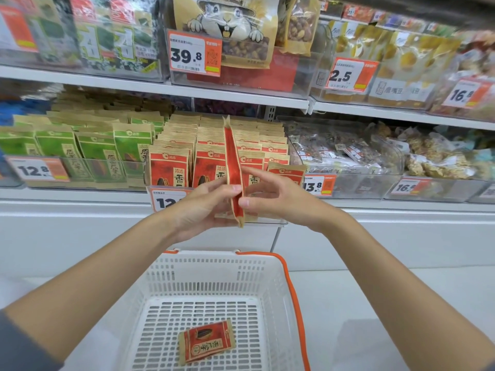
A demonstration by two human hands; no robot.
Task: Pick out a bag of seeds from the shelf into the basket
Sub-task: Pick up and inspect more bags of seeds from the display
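Between the fingers of both hands, a red seed bag stands upright, edge-on. The left hand pinches its lower part; the right hand touches the far face, fingers straight and spread. The bag is off the shelf, above the far rim of the basket. Risk: the light pinch slips, or an early release drops it outside the rim. A second bag already lies inside.

- Basket mouth open upward; orange handle lies along right rim.
- One red packet on basket floor (near side); bare grid around it.
- Seed bag, held edge-on, stands before red shelf rows.
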